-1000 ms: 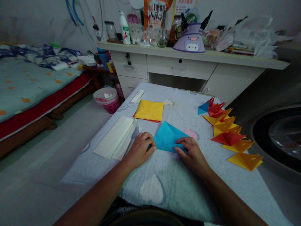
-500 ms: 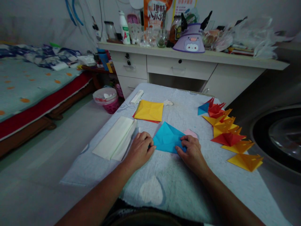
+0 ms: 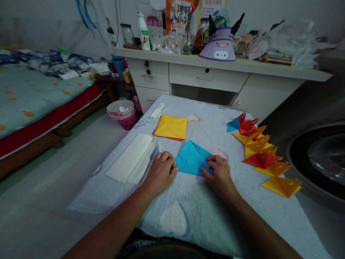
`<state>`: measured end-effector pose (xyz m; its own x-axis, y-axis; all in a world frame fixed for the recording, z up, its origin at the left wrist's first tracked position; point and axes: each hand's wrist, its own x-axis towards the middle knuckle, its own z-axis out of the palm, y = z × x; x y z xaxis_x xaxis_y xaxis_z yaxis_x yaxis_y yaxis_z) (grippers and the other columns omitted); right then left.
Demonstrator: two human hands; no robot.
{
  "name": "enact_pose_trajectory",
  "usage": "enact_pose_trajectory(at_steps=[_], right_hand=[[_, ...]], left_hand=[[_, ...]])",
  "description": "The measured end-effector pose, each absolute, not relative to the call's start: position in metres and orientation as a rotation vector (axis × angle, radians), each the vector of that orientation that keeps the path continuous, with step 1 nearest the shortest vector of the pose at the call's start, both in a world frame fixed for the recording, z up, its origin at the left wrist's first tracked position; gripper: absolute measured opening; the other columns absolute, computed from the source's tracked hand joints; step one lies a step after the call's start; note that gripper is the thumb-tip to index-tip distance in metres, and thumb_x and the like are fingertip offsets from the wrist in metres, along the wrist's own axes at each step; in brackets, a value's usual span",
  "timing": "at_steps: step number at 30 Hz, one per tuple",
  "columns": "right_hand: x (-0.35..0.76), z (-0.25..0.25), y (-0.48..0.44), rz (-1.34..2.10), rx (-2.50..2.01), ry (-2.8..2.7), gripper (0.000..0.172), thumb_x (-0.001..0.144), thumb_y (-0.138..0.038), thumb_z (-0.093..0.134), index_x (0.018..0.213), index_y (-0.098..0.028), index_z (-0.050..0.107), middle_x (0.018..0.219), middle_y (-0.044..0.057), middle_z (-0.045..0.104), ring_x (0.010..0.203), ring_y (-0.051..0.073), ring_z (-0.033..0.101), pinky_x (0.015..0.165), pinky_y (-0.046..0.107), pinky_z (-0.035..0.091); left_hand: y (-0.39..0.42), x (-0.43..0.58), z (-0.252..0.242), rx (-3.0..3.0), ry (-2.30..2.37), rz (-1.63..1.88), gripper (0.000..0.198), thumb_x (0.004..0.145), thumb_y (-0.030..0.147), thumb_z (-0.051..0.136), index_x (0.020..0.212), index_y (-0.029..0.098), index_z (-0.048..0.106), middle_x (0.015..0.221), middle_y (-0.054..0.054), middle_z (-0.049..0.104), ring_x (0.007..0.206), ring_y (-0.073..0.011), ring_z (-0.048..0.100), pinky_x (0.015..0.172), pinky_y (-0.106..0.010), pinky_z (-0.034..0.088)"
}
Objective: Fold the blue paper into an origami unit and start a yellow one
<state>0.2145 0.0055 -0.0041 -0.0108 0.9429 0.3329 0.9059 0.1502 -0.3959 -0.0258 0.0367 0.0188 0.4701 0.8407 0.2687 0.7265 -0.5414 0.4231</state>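
A folded blue paper [image 3: 191, 157] lies on the light cloth-covered table [image 3: 205, 212] in front of me. My left hand [image 3: 161, 171] rests with curled fingers on the paper's left corner, pinching its edge. Fingers of my right hand [image 3: 219, 173] are bent and press down on the paper's right corner. A pink paper scrap [image 3: 219, 152] peeks out just beyond my right hand.
A stack of yellow and red paper sheets [image 3: 171, 126] lies farther back. Several folded paper shapes [image 3: 258, 149] in red, orange and blue line the right side. A folded white cloth [image 3: 133, 157] lies at the left. A cluttered desk [image 3: 223, 68], a pink bin [image 3: 122, 113] and a bed [image 3: 35, 97] stand beyond.
My right hand has slid slightly up and left along the blue paper's right corner, with fingers more bent. The left hand has stayed in place.
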Motion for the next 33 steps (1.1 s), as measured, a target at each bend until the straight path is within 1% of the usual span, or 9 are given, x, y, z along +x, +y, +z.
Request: enact_pose_trajectory(at_steps=[4,8,11,15,21,26,29,30,33], right_hand=[[0.215,-0.006,0.006,0.054,-1.746,-1.922,0.021,0.079,-0.032,0.067,0.062,-0.021,0.059,0.098,0.008,0.062,0.092,0.027,0.054,0.078,0.043,0.042],[0.214,-0.007,0.005,0.025,-1.758,-1.915,0.02,0.079,-0.032,0.066,0.063,-0.021,0.061,0.098,0.009,0.063,0.091,0.027,0.053,0.077,0.043,0.042],[0.213,-0.007,0.005,0.009,-1.755,-1.906,0.019,0.078,-0.031,0.067,0.063,-0.021,0.06,0.097,0.008,0.063,0.091,0.027,0.053,0.075,0.042,0.042],[0.213,-0.007,0.006,0.008,-1.757,-1.907,0.018,0.077,-0.03,0.067,0.063,-0.021,0.06,0.097,0.009,0.063,0.09,0.027,0.053,0.075,0.042,0.042],[0.214,-0.009,0.007,0.013,-1.767,-1.914,0.016,0.078,-0.031,0.066,0.067,-0.021,0.061,0.098,0.009,0.062,0.091,0.027,0.053,0.076,0.042,0.042],[0.215,-0.009,0.007,-0.01,-1.745,-1.921,0.013,0.078,-0.03,0.065,0.07,-0.022,0.059,0.094,0.008,0.061,0.088,0.026,0.053,0.075,0.039,0.04],[0.214,-0.008,0.006,0.004,-1.774,-1.905,0.008,0.079,-0.028,0.063,0.08,-0.022,0.059,0.091,0.008,0.061,0.086,0.025,0.052,0.074,0.039,0.039],[0.213,-0.007,0.005,0.008,-1.795,-1.896,0.01,0.079,-0.028,0.063,0.085,-0.021,0.059,0.092,0.008,0.061,0.086,0.026,0.052,0.074,0.039,0.039],[0.209,-0.004,0.003,0.001,-1.839,-1.899,0.027,0.08,-0.033,0.064,0.102,-0.019,0.057,0.099,0.01,0.06,0.091,0.029,0.052,0.078,0.042,0.04]], left_hand=[[0.028,-0.02,0.02,2.609,1.31,0.747,0.011,0.086,0.014,0.056,0.093,0.02,0.061,0.107,-0.007,0.061,0.102,-0.0252,0.051,0.088,-0.044,0.044],[0.013,-0.007,0.016,2.8,0.872,0.71,0.021,0.094,0.013,0.045,0.1,0.02,0.064,0.112,-0.006,0.066,0.103,-0.0207,0.057,0.091,-0.039,0.046],[0.005,0.002,0.012,2.849,0.691,0.669,0.024,0.097,0.015,0.042,0.11,0.018,0.062,0.118,-0.008,0.066,0.11,-0.0206,0.058,0.092,-0.037,0.048],[0.003,0.004,0.008,2.853,0.702,0.633,0.027,0.097,0.019,0.044,0.12,0.016,0.058,0.122,-0.009,0.065,0.117,-0.0224,0.057,0.099,-0.038,0.049],[0.003,0.0,0.003,2.831,0.753,0.6,0.031,0.094,0.022,0.049,0.125,0.017,0.056,0.129,-0.011,0.063,0.12,-0.0237,0.057,0.1,-0.042,0.049],[0.001,-0.001,0.002,2.798,0.84,0.548,0.036,0.093,0.024,0.053,0.128,0.019,0.053,0.133,-0.01,0.06,0.122,-0.0242,0.055,0.103,-0.045,0.045],[0.0,-0.001,0.003,2.793,0.87,0.506,0.037,0.093,0.024,0.053,0.13,0.02,0.051,0.136,-0.008,0.058,0.125,-0.0245,0.053,0.106,-0.046,0.041],[0.0,-0.001,0.003,2.795,0.87,0.493,0.037,0.093,0.024,0.053,0.13,0.02,0.051,0.136,-0.008,0.058,0.125,-0.0246,0.053,0.106,-0.045,0.041],[0.0,0.0,0.004,2.805,0.875,0.489,0.034,0.093,0.024,0.053,0.127,0.02,0.053,0.134,-0.008,0.059,0.123,-0.025,0.053,0.105,-0.045,0.041]])
